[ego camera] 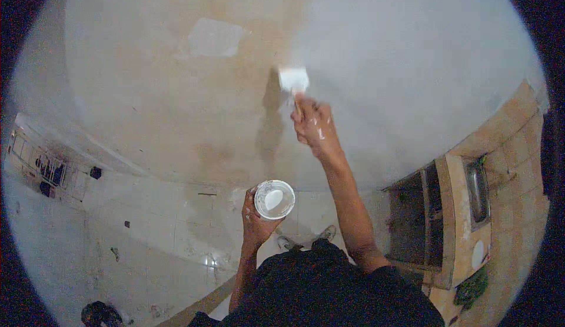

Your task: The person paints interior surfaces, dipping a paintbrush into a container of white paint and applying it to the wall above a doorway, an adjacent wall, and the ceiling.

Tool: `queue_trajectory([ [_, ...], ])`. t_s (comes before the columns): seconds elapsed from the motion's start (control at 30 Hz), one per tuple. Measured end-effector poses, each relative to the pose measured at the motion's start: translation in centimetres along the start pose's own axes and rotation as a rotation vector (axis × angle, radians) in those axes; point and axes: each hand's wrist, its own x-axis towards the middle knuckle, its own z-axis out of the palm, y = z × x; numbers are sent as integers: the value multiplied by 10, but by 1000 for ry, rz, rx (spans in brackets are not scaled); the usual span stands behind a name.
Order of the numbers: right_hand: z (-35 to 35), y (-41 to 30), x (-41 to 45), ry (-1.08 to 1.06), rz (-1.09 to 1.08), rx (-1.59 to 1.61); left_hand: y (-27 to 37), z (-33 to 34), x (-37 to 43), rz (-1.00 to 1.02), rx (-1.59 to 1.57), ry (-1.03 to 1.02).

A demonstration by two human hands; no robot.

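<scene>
My right hand (pixel 314 122), spotted with white paint, grips the handle of a wide paintbrush (pixel 294 79). The brush head is coated white and lies over the wall at the border between two tones. To its right the wall (pixel 397 49) is white; to its left the wall surface (pixel 212 111) is beige and stained. A pale patch (pixel 215 38) shows at the upper left. Lower down, my left hand (pixel 256 221) holds a round plastic tub (pixel 274 199) with some white paint inside and smears around its rim.
On the right stands a counter (pixel 459 194) with a metal sink (pixel 478 194) and dark openings below. Green leaves (pixel 471 288) lie at its near end. A dark object (pixel 100 313) sits on the tiled floor (pixel 145 256) at lower left. A metal rack (pixel 50 168) is at far left.
</scene>
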Motion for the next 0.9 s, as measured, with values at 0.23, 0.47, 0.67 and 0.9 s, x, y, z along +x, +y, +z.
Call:
queue_trajectory([
  [0.23,7,-32,23,-11,-259,27,-4,3,1,45,86,27],
  [0.47,-68,298,-1,184,-92,-473,1,2,2,-7,-27,4],
  [0.67,-91,358,-38,197,300,-392,-11,4,-1,-49,11,1],
  [0.9,-59,275,15,193,-56,-416,-5,6,-1,-132,84,2],
])
